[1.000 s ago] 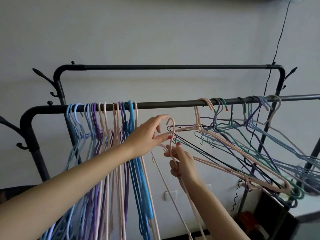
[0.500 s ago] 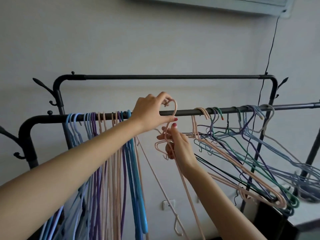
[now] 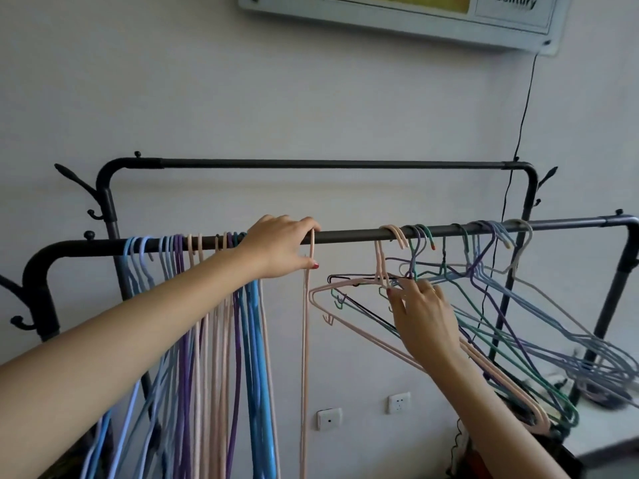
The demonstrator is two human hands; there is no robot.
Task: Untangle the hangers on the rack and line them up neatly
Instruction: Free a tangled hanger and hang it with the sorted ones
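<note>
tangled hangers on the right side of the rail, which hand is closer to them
Right. The right hand has its fingers in the tangled hangers; the left hand is off to their left, holding a pink hanger at the rail.

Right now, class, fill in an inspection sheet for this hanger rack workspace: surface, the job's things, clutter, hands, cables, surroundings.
Surface: front rail of the black rack, with a second, bare rail behind it.
Job's things: sorted hangers hang straight at the left; a single pink hanger hangs alone mid-rail; tangled hangers splay at the right.
Clutter: nothing seen on the rails besides hangers.
Hands: left hand rests on the rail, holding the pink hanger's hook; right hand reaches into the tangle, fingers among the wires.
Cables: a black cable runs down the wall.
Surroundings: pale wall, two wall sockets, a wall unit overhead.
</note>
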